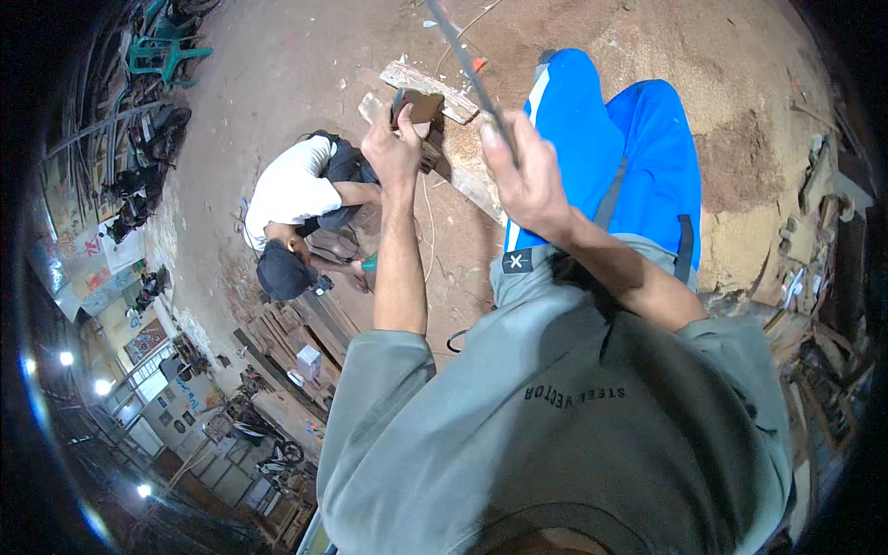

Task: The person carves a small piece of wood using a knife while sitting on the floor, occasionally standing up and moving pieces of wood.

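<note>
My right hand [523, 176] grips a long, narrow grey metal bar or blade [467, 69] that slants up out of view at the top. My left hand [393, 148] grips a small dark brown piece, apparently wood [416, 106], with my thumb against it. Below that piece, pale rough boards [472, 190] lie on the ground near my blue-clad legs [652, 157]; whether the piece rests on them I cannot tell.
A crouching co-worker [291, 190] in a white shirt is at my left, near a green tool [368, 264]. Stacked timber [296, 338], green plastic chairs [162, 60] and a motorbike [268, 439] stand along the left. Scrap wood [805, 240] lines the right.
</note>
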The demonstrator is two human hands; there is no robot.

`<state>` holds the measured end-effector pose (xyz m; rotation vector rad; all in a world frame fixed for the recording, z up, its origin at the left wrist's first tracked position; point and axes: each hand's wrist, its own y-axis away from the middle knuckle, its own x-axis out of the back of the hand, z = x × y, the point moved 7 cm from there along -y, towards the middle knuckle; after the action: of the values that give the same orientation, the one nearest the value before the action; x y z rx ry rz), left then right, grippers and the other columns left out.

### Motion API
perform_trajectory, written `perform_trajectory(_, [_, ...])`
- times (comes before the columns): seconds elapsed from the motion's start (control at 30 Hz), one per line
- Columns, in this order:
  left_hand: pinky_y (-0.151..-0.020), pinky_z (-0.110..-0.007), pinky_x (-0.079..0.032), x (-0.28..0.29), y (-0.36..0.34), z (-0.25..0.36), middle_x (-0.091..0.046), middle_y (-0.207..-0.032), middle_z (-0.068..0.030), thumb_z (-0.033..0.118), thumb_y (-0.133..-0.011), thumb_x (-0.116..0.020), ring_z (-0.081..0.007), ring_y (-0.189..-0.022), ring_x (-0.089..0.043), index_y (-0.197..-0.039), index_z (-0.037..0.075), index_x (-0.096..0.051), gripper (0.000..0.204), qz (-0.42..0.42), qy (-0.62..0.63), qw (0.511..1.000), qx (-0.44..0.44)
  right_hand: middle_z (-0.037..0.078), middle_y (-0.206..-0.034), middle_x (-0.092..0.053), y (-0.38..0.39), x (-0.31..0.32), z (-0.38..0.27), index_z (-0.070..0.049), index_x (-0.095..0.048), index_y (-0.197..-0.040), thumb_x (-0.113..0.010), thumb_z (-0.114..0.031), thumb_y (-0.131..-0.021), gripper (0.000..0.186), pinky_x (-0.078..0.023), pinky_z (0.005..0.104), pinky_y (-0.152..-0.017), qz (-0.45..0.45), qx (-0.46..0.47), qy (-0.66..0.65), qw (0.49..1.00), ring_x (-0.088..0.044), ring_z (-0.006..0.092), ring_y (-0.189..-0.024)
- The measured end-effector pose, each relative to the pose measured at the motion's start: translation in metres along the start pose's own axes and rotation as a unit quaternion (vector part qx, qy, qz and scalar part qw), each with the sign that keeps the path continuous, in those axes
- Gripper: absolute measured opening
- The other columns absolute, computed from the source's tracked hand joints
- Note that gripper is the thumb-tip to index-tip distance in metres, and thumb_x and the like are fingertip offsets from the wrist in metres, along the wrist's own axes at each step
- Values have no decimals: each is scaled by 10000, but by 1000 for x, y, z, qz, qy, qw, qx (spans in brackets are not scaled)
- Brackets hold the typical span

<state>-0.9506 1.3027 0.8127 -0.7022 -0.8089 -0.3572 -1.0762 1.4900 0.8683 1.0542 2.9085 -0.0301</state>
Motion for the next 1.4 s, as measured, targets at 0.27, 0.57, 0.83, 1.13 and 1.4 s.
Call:
perform_trajectory(0.27, [-652, -373, -556, 3, 1, -5, -736, -852, -182, 117, -898, -692, -309, -744, -743, -1112, 23, -705, 235, -3, 5, 999, 43, 219, -806, -652, 4, 0, 41, 32, -615, -1068, -550, -288, -1021, 330, -473, 420, -620, -40, -34, 130, 990, -624, 297, -665])
perform_trajectory(0.57, [-629, -352, -553, -4, 9, -4, -743, -854, -171, 101, -908, -685, -281, -731, -745, -1173, 18, -686, 278, 34, 18, 999, 16, 332, -864, -641, 26, -9, 101, 78, -581, -1044, -545, -353, -996, 435, -491, 527, -727, -109, -196, 180, 958, -646, 495, -851])
perform_trajectory(0.83, [-556, -405, -511, -6, 12, -3, -690, -741, -201, 100, -889, -714, -352, -647, -700, -944, -1, -694, 117, 77, 25, 997, 15, 345, -856, -624, 26, -7, 71, 70, -568, -1099, -566, -279, -997, 364, -491, 524, -707, -26, -11, 61, 998, -659, 487, -838])
perform_trajectory(1.13, [-587, -400, -520, -8, 12, 5, -701, -774, -192, 98, -903, -691, -334, -677, -708, -950, 14, -705, 97, 94, 28, 995, 23, 285, -685, -576, 21, -8, 39, 62, -518, -1049, -542, -224, -1023, 288, -444, 476, -550, -13, 83, 70, 994, -613, 458, -630])
perform_trajectory(1.4, [-605, -378, -542, -10, 8, -1, -727, -816, -184, 100, -893, -670, -300, -685, -730, -1080, 19, -704, 207, 34, -3, 998, 46, 329, -777, -634, 15, -13, 70, 87, -582, -1072, -546, -281, -1005, 375, -503, 527, -637, -71, -64, 145, 985, -663, 480, -749])
